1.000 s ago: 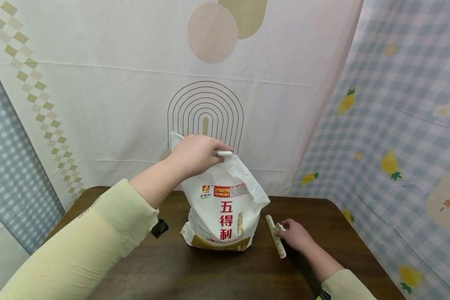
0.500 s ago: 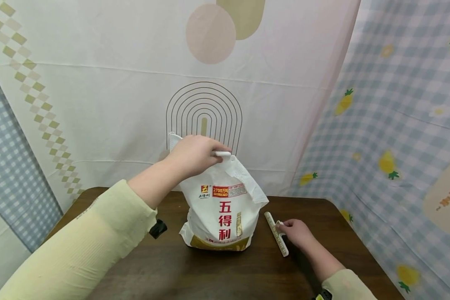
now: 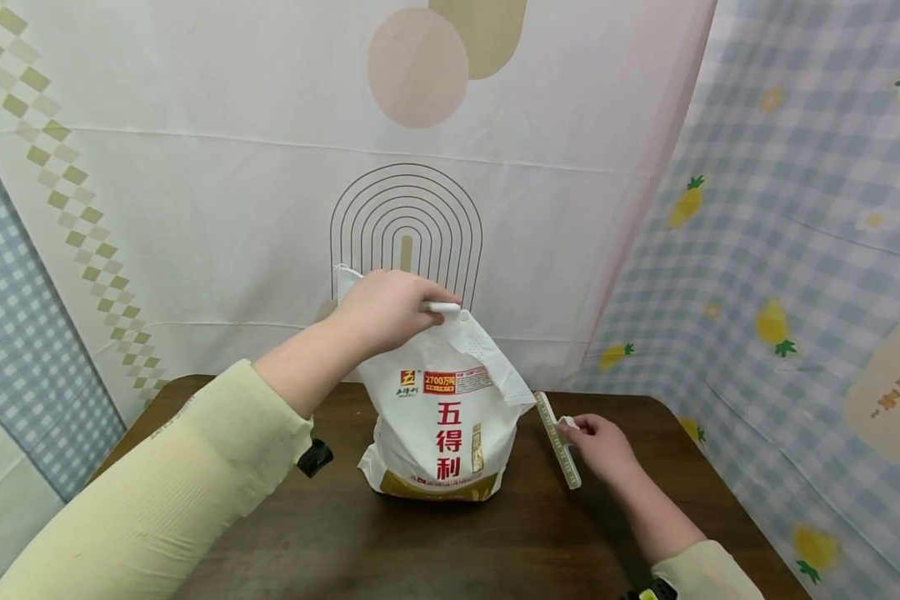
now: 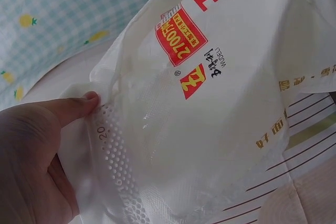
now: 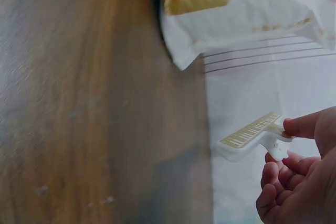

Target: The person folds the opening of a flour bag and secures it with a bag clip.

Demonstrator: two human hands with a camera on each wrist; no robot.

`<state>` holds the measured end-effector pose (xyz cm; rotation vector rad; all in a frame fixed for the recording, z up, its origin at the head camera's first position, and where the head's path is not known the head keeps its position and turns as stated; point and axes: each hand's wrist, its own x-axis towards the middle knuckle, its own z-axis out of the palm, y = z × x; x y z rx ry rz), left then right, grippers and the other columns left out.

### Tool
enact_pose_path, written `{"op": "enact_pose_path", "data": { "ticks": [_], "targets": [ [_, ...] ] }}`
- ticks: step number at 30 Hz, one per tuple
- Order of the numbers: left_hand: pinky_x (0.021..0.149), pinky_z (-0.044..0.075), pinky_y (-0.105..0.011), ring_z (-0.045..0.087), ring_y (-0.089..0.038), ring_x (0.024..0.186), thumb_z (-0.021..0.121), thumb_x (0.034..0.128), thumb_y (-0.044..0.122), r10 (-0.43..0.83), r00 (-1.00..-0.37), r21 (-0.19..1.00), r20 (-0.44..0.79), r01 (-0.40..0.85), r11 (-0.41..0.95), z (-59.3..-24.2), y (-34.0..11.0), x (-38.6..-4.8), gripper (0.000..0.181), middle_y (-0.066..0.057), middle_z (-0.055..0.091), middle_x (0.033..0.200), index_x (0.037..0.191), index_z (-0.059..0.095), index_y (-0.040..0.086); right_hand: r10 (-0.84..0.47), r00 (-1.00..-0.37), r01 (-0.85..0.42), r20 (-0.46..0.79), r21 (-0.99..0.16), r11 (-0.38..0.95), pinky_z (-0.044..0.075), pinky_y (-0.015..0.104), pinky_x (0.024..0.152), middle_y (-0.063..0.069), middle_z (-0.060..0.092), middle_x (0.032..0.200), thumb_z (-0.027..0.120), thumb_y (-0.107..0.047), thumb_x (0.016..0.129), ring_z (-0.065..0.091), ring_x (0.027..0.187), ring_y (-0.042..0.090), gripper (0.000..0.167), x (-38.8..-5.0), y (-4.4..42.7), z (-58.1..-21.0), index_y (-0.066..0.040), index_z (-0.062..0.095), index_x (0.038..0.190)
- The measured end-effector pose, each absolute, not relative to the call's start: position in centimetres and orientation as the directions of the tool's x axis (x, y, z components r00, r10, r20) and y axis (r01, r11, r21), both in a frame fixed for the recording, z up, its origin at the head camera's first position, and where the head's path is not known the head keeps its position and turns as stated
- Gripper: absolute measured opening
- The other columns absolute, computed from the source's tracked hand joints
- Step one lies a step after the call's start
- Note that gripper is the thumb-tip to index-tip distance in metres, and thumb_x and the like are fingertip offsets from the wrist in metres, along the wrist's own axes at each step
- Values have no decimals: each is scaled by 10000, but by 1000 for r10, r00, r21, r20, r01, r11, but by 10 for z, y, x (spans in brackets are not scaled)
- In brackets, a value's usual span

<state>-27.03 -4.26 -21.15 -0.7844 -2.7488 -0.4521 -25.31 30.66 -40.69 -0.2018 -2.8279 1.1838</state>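
Observation:
A white flour bag [image 3: 450,417] with red lettering stands on the table, its top gathered and bent over. My left hand [image 3: 390,310] grips that top edge from above, and a white rolled-looking end shows past the fingers. In the left wrist view, the thumb of the left hand [image 4: 39,145] presses on the bag [image 4: 157,108] beside a perforated strip. To the right of the bag, my right hand [image 3: 600,446] pinches a long white bag clip [image 3: 558,442] with a gold face by its handle. The right wrist view shows the clip [image 5: 254,135] held between thumb and fingers, above the table.
The dark brown wooden table [image 3: 307,533] reaches back to a white patterned cloth [image 3: 232,225]. A blue checked cloth [image 3: 720,292] hangs along the right side. Another checked cloth [image 3: 30,333] hangs at the left.
My right hand has taken the clip by its handle and raised it off the table, moving slightly away from me. The left hand keeps its grip on the bag top.

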Motion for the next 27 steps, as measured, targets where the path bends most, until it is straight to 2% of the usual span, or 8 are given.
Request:
{"op": "enact_pose_path", "data": {
  "ticks": [10,19,27],
  "targets": [
    [921,470,-398,647,-159,1066,669,952,276,468,-832,216,299,537,815,-208,-42,-270,237,102,712,1143,1175,743,305,154,-985,34,75,-795,606,433,318,750,114,576,1061,617,-316,984,505,943,228,427,-249,292,-377,22,619,1244],
    [810,470,-369,627,-148,905,675,943,272,469,-836,223,284,534,816,-206,-41,-272,186,104,723,1071,1102,770,291,136,-982,-29,134,-809,587,460,264,789,93,614,1070,620,-317,988,538,960,178,425,-241,284,-358,5,624,1265],
    [928,474,-389,630,-143,1090,680,941,268,464,-837,296,289,540,788,-206,-44,-271,236,95,710,1147,1165,750,296,122,-977,-76,175,-819,569,471,232,786,110,614,1116,608,-335,994,546,963,138,457,-231,277,-337,-7,598,1311]
  ]
}}
